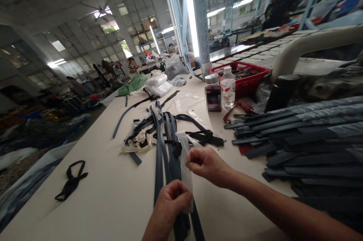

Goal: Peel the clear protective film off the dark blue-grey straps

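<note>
A whitish translucent strip [185, 154], apparently plastic film or tape, is stretched between my two hands. My left hand [171, 203] pinches its lower end at the bottom centre. Higher up and to the right, my right hand [205, 165] has its fingers closed on the strip's right edge. Right beneath and beside the strip lies a bundle of long dark grey straps [160, 150], running away from me along the table. Black straps and cream scraps [143, 139] are tangled around the bundle's far end. My left hand partly hides the near straps.
Stacked grey strips [306, 139] cover the table's right side. A lidded jar [213, 91], a water bottle [228, 88] and a red basket [246, 82] stand behind. A black strap loop [72, 180] lies at left on the pale table [113, 195]. A person [279, 6] stands far right.
</note>
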Demonstrator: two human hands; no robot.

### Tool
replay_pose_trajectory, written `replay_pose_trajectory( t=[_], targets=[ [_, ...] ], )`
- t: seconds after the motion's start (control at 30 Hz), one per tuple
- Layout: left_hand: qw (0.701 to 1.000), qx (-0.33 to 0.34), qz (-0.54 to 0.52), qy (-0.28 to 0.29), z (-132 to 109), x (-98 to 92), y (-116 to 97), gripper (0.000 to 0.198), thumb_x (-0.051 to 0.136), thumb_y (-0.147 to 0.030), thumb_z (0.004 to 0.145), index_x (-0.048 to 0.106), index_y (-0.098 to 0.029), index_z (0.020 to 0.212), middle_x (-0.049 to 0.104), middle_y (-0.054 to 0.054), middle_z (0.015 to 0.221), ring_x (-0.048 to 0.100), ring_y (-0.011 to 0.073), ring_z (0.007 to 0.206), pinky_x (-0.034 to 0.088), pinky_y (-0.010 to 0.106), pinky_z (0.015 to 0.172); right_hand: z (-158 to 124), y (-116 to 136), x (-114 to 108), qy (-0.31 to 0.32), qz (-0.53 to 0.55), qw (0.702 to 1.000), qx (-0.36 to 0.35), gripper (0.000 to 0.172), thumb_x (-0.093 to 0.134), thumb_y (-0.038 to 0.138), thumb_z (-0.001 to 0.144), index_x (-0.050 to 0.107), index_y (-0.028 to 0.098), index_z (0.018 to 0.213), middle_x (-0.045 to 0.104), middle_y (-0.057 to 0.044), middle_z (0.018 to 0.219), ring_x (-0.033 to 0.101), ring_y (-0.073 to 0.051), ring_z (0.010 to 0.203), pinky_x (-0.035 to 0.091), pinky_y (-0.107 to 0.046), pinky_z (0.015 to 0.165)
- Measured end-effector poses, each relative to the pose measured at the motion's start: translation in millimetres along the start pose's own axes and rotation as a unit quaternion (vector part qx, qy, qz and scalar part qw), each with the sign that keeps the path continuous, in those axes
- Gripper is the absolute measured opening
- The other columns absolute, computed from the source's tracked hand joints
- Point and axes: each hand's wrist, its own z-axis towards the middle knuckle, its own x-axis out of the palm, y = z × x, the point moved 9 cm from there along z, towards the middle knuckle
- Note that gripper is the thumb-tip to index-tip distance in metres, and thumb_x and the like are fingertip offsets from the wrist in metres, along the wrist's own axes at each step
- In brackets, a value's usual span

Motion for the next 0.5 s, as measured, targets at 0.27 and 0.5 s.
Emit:
replay_pose_trajectory(
  t=[0.27,0.5],
  targets=[
    [0.996,-0.029,0.051,0.067,-17.8,9.5,-4.4,0.036,0.084,-0.044,0.064,0.075,-0.015,0.083,0.075,0.01,0.082,0.065,0.0188,0.075,0.047,0.027,0.074,5.3,-16.5,2.6,0.018,0.115,0.991,0.062,0.016,0.056,0.031,0.07,0.056,0.015,0.072,0.053,0.001,0.064,0.049,-0.01,0.058,0.045,-0.022,0.056],
    [0.996,-0.05,0.07,0.026,-7.1,6.1,-9.0,0.036,0.077,-0.044,0.074,0.077,-0.013,0.093,0.077,0.014,0.088,0.068,0.021,0.077,0.049,0.028,0.072,-0.1,-9.3,7.8,0.042,0.067,0.996,0.035,0.011,0.059,0.024,0.075,0.056,0.015,0.07,0.05,0.004,0.06,0.043,-0.008,0.054,0.036,-0.019,0.051]
  ],
)
